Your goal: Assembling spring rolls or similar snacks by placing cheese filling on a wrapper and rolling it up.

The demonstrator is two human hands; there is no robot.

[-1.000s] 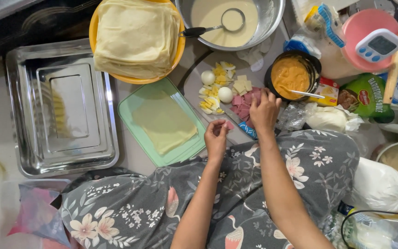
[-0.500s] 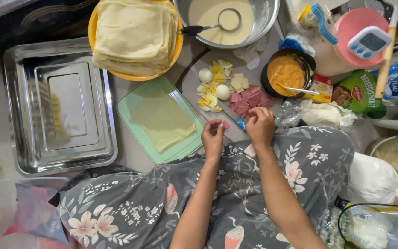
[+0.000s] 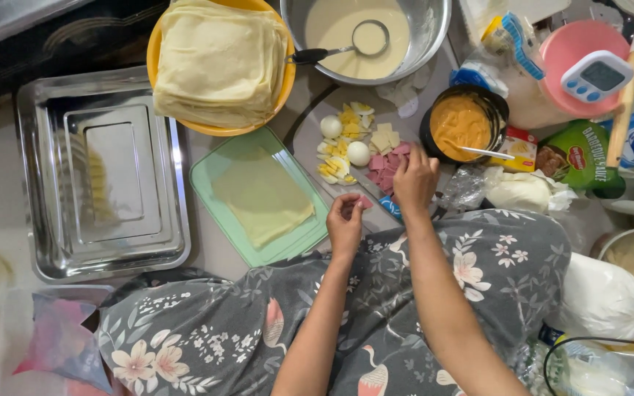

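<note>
Floor [image 3: 221,253] crowded | left hand [image 3: 344,224] pinching pink slice [image 3: 365,202] | right hand [image 3: 414,180] grip unclear

Two hands [image 3: 345,224], two white eggs [image 3: 331,126], one steel tray [image 3: 38,183], one green board [image 3: 207,176], one yellow bowl [image 3: 152,55]

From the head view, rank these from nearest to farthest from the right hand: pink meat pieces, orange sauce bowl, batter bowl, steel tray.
1. Pink meat pieces: under the right hand's fingertips.
2. Orange sauce bowl: just beyond it, slightly right.
3. Batter bowl: at the top, past the board.
4. Steel tray: far left.
</note>
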